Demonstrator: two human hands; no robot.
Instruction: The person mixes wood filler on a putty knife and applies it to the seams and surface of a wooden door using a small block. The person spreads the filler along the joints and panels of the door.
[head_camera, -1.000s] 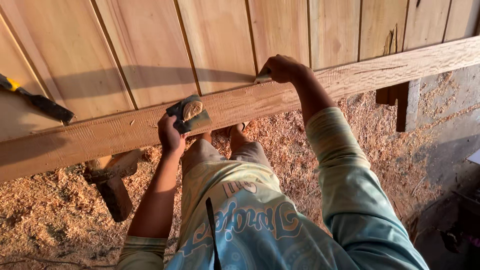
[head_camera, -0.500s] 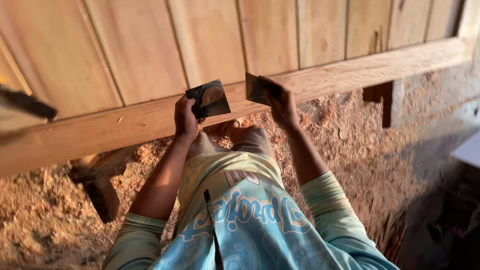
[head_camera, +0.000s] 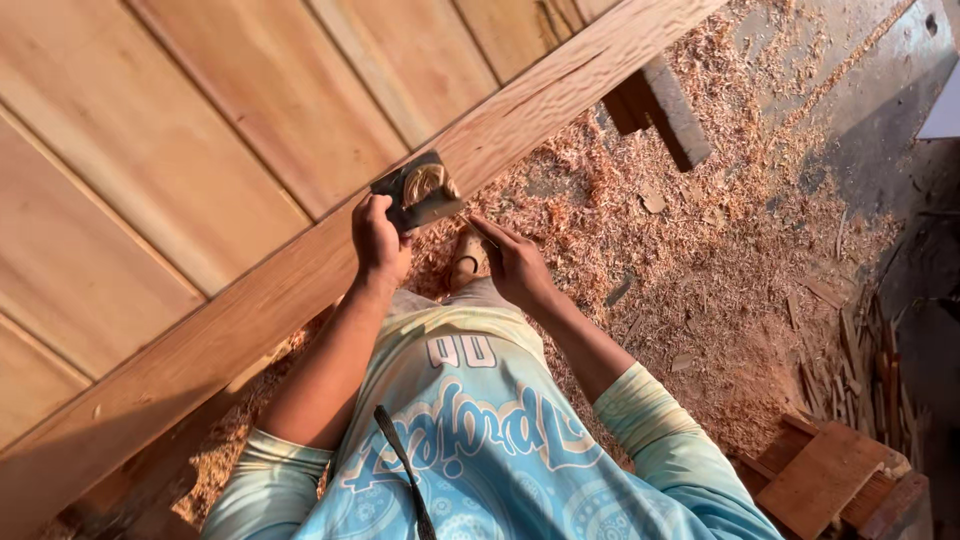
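The left hand (head_camera: 380, 240) grips a small dark hand plane (head_camera: 418, 190) on the long beam (head_camera: 250, 310). The right hand (head_camera: 515, 262), fingers loosely extended and empty, hovers just beside the plane's near end. The beam runs diagonally, lower left to upper right.

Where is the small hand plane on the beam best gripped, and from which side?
Grip the hand plane around its dark body, from the near edge of the beam, as the left hand does. Its sole lies on the beam; the shaving-filled top faces up.
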